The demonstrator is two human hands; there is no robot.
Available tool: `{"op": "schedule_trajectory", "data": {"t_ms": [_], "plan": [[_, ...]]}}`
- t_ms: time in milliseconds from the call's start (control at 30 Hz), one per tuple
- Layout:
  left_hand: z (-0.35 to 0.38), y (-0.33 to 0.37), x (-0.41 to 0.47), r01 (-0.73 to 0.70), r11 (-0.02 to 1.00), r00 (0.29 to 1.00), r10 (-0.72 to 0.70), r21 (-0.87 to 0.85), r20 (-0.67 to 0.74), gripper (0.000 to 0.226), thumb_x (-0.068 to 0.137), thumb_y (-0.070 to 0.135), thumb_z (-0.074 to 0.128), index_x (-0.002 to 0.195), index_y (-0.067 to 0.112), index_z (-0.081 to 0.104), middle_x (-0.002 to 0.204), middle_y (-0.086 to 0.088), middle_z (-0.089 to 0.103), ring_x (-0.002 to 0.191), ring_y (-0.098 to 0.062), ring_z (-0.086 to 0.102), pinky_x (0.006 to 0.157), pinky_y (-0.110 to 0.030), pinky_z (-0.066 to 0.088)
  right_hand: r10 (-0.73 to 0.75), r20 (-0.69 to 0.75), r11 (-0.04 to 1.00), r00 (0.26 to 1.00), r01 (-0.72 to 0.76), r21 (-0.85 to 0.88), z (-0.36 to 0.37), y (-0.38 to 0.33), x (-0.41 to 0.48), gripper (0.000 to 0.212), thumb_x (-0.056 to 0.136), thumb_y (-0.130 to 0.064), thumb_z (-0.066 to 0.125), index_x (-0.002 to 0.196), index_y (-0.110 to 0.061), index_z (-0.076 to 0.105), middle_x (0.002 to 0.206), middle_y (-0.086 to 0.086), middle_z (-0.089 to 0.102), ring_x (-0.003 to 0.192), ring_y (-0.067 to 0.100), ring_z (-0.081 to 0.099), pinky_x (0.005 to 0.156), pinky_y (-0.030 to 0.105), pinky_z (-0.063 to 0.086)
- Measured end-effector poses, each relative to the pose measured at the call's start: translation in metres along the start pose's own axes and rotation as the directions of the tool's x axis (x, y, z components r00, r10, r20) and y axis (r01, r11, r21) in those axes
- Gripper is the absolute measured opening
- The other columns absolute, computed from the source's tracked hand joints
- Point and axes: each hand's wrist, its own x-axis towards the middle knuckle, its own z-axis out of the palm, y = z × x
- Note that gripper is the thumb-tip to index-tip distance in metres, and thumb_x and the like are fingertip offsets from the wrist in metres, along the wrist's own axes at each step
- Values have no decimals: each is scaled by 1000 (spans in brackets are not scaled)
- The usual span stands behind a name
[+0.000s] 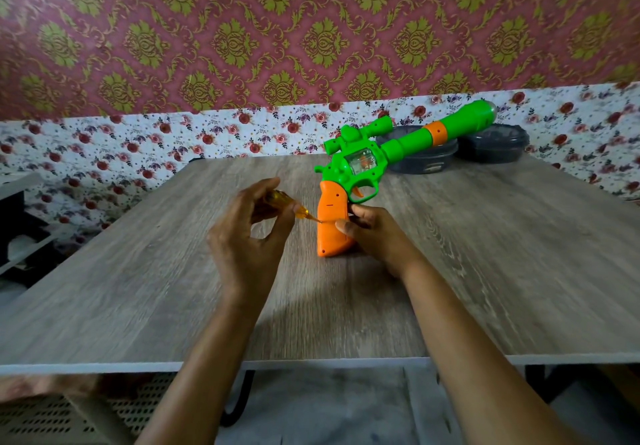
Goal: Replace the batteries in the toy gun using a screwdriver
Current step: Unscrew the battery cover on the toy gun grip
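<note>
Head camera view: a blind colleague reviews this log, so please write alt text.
A person's left hand holds a yellow screwdriver with its tip at the orange grip of a green toy gun, which the right hand steadies on a wooden table.

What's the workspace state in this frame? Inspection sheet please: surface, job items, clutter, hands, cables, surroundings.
Surface: wood-grain table; the gun's butt stands on it.
Job's things: toy gun upright on its orange grip, barrel slanting up to the right; screwdriver, amber handle, tip against the grip's side. Batteries: nothing seen.
Clutter: two dark round containers and at the table's far right, behind the barrel.
Hands: left hand holds the screwdriver; right hand grips the orange grip from the right.
Cables: nothing seen.
Surroundings: patterned wallpaper behind; dark shelf unit at left.
</note>
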Motion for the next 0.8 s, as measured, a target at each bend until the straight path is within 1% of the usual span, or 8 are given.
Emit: {"op": "schedule_trajectory", "data": {"t_ms": [133, 167, 233, 267, 333, 500, 633, 800], "plan": [[1, 2, -1, 17, 1000, 1000, -17, -14, 11, 35, 81, 21, 71, 111, 20, 52, 91, 19, 61, 84, 6, 64, 73, -15, 53, 5, -8, 1000, 1000, -5, 7, 1, -1, 0, 25, 89, -6, 55, 113, -9, 62, 115, 19, 65, 97, 15, 57, 93, 37, 47], [1, 3, -2, 21, 999, 1000, -20, -29, 14, 35, 80, 19, 72, 108, 19, 50, 91, 18, 60, 83, 7, 64, 72, -14, 53, 10, -9, 1000, 1000, -10, 10, 1, -1, 0, 26, 90, -5, 54, 114, -7, 61, 116, 20, 64, 97, 15, 56, 88, 32, 49], [2, 6, -4, 19, 999, 1000, -19, -32, 21, 35, 78, 18, 72, 103, 18, 47, 89, 15, 60, 82, 10, 63, 70, -13, 53, 30, -1, 999, 1000, -30, 31, 2, -2, 1, 28, 90, -2, 51, 118, -4, 58, 119, 22, 61, 96, 16, 55, 69, 16, 53], [3, 7, -4, 17, 999, 1000, -16, -31, 25, 35, 78, 18, 72, 102, 18, 46, 89, 15, 60, 82, 11, 62, 70, -13, 53, 42, 5, 998, 999, -42, 47, 3, -2, 1, 29, 91, -1, 50, 119, -2, 57, 120, 24, 60, 96, 17, 55, 59, 11, 51], [3, 8, -5, 17, 999, 999, -16, -35, 28, 35, 78, 17, 72, 102, 18, 46, 90, 19, 59, 83, 12, 62, 72, -12, 52, 53, 7, 996, 999, -54, 70, 3, -3, 1, 30, 91, 0, 49, 120, 0, 55, 121, 26, 58, 95, 17, 54, 51, 8, 48], [2, 8, -4, 2, 1000, 1000, -2, -19, 12, 38, 77, 15, 76, 101, 18, 47, 91, 19, 57, 84, 15, 60, 72, -9, 51, 56, 0, 996, 998, -56, 70, 3, -3, 1, 30, 91, -1, 49, 121, -1, 55, 119, 23, 59, 95, 17, 55, 51, 6, 47], [2, 8, -3, 5, 1000, 1000, -5, -13, 7, 37, 78, 15, 75, 102, 18, 47, 90, 15, 58, 84, 14, 60, 73, -11, 52, 32, -25, 999, 999, -31, 18, 3, -1, 2, 28, 90, -2, 52, 117, -4, 59, 117, 20, 63, 96, 14, 56, 63, 4, 47], [2, 8, -3, -4, 1000, 1000, 4, -10, 8, 36, 78, 14, 73, 102, 17, 47, 91, 12, 59, 84, 14, 60, 73, -12, 53, 49, -12, 997, 999, -49, 54, 3, -3, 1, 28, 91, -2, 50, 118, -3, 58, 114, 19, 62, 95, 15, 55, 56, 5, 47]]}}
